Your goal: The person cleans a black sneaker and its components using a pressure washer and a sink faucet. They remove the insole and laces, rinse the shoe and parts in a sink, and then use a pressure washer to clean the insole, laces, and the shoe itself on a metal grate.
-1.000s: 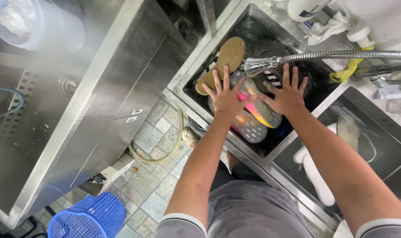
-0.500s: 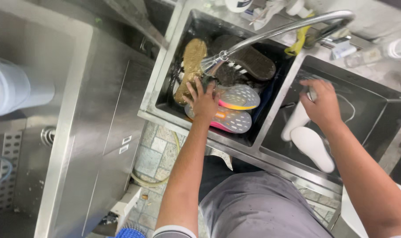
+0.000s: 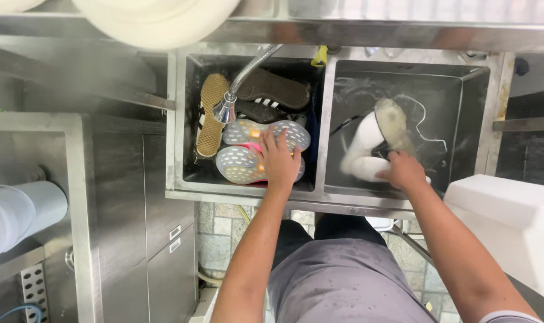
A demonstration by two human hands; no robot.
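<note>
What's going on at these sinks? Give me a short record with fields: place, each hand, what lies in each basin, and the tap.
Place: steel double sink, seen from above
Left hand: resting palm down on a pair of pale-soled sneakers lying soles up in the left basin
Right hand: gripping a white shoe in the right basin
Also in left basin: tan-soled shoe, dark shoes
Tap: flexible spray hose hanging over the left basin
Water flow: cannot tell

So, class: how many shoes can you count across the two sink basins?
7 visible: five in the left basin, namely a tan-soled shoe, two dark shoes, two pale-soled shoes; two white shoes in the right basin. More may lie hidden underneath.
</note>
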